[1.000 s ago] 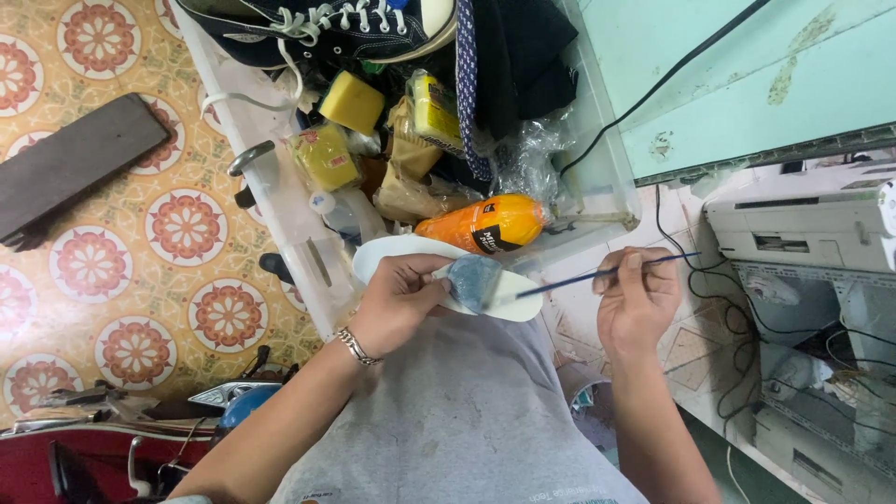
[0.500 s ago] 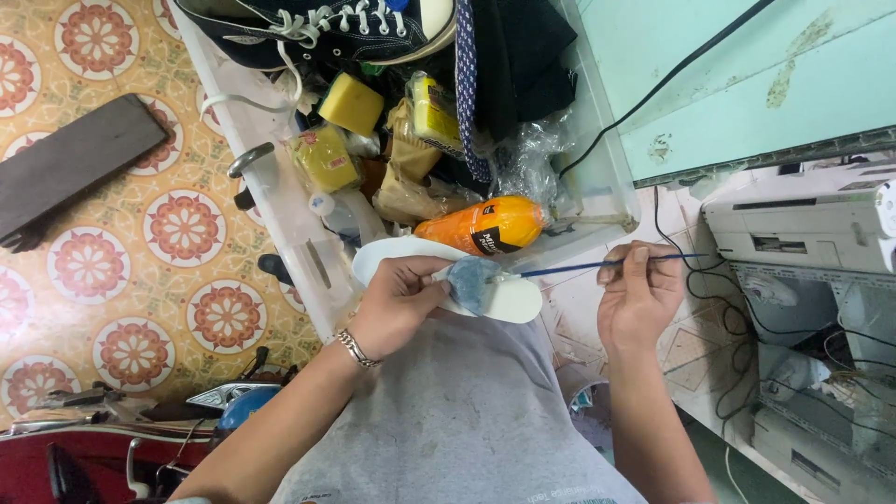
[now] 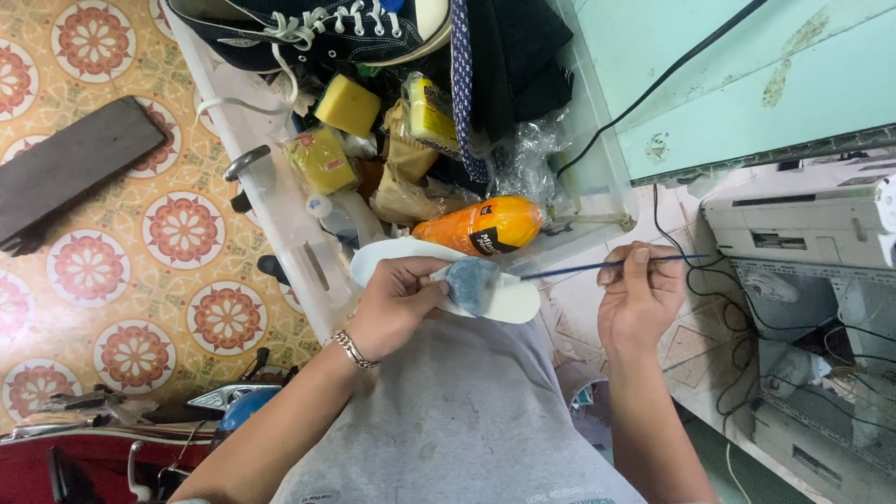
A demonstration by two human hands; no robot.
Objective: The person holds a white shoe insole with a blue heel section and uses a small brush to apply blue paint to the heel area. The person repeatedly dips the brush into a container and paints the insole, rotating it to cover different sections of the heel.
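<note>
My left hand [image 3: 397, 303] grips a white shoe insole [image 3: 513, 303] over my lap, thumb on its edge. A dark grey patch [image 3: 473, 285] covers the insole's middle. My right hand [image 3: 639, 299] pinches a thin blue-handled brush [image 3: 607, 267] that lies almost level, its tip touching the insole beside the patch. A silver bracelet [image 3: 353, 349] sits on my left wrist.
Just beyond the insole stands a clear plastic bin [image 3: 597, 177] holding an orange bottle [image 3: 481, 226], yellow sponges [image 3: 347, 105], packets and dark cloth. A black laced sneaker [image 3: 308, 28] rests on its far end. A white printer [image 3: 803, 210] with cables is at the right. Patterned tile floor [image 3: 89, 266] lies left.
The brush handle has levelled out from a slight slant, and my right hand has edged a little upward. The left hand and insole stay put.
</note>
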